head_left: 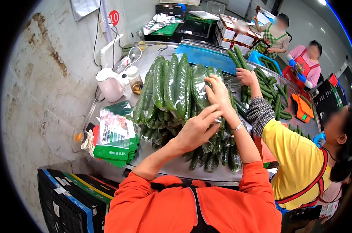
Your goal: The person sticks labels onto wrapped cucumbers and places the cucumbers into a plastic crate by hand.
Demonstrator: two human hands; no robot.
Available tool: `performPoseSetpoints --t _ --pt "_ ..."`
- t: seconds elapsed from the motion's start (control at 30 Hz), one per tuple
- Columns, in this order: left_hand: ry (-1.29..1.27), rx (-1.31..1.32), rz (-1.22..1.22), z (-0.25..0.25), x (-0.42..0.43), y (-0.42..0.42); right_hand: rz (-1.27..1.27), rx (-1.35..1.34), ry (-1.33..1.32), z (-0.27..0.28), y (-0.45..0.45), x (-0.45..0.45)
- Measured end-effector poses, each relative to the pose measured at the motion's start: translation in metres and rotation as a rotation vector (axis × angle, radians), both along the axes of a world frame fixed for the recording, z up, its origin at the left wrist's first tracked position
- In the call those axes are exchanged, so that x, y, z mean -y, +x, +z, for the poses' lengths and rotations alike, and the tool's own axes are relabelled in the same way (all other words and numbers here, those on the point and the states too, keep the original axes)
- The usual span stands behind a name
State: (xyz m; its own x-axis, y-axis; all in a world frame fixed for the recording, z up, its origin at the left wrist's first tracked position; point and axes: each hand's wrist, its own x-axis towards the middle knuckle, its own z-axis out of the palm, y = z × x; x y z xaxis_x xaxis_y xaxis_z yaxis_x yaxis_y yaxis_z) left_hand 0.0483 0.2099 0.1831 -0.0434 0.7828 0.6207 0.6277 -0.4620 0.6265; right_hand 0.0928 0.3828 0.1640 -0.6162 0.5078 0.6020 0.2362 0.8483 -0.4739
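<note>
A large pile of cucumbers in clear plastic bags [170, 83] fills the middle of the steel table in front of me. My right hand [217, 92] is at the pile's right side, fingers bent over a bagged cucumber pack [199, 87]. Crossing close to my right wrist, my left hand [199, 130] has its fingers stretched out and slightly apart, above the front of the pile. Its fingertips overlap the right wrist in view; whether they touch the plastic I cannot tell. More bagged cucumbers [212, 161] stick out below, toward the table's front edge.
Printed green packets [114, 134], a pink kettle [110, 84] and a glass jar [135, 80] stand left. At right, a co-worker in a yellow top [296, 155] reaches for loose cucumbers [267, 87] near an orange scale [303, 108]. Black crates [63, 202] stand lower left.
</note>
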Motion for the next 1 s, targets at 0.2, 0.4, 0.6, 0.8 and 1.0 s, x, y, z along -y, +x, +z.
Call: performPoseSetpoints --t 0.2,0.4,0.6,0.8,1.0 --pt "0.057 0.051 -0.073 0.026 0.035 -0.022 -0.104 0.284 0.047 0.017 0.009 0.020" --pt "0.528 0.134 -0.283 0.094 0.090 -0.035 -0.061 0.163 -0.004 0.036 -0.006 -0.018" --pt "0.690 0.244 -0.814 0.123 0.124 -0.036 -0.001 0.088 -0.034 0.088 -0.091 -0.125" --pt "1.045 0.278 -0.828 0.117 0.114 -0.032 -0.129 0.135 -0.450 0.189 -0.151 -0.145" --pt "1.060 0.206 -0.808 0.124 0.113 -0.041 -0.087 0.270 -0.159 0.241 -0.183 -0.131"
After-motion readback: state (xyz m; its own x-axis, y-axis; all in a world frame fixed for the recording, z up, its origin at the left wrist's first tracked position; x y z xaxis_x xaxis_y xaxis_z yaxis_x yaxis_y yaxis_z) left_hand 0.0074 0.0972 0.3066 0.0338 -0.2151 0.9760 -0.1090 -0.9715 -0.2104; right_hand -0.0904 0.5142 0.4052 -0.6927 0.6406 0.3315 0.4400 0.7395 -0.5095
